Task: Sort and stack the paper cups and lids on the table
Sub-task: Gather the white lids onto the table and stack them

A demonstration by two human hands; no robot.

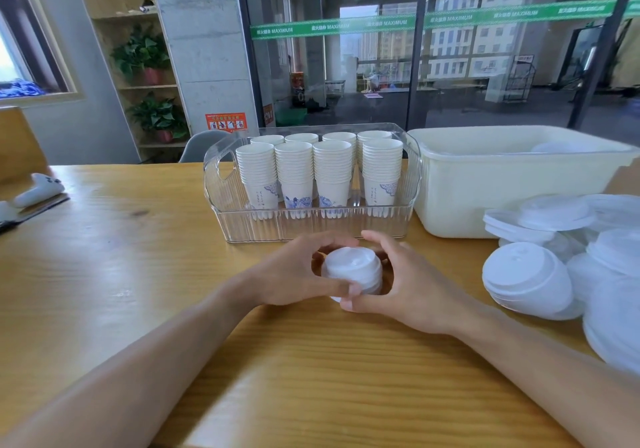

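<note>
**Lid stack being squared between both hands**

The small stack of white plastic lids (353, 269) is sitting on the wooden table (145, 246), just before the clear cup bin (311, 226). A lopsided squeeze could be skewing it (nested lids slip easily). The left hand (294, 274) and right hand (412, 283) are curling around it, fingertips pinching its sides.

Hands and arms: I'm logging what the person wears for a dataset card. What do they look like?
Both arms are bare from the bottom of the picture to the wrist, with no sleeves in view. The left hand and right hand wear no gloves, and no rings, watch or bracelet show. No markings are visible.
</note>
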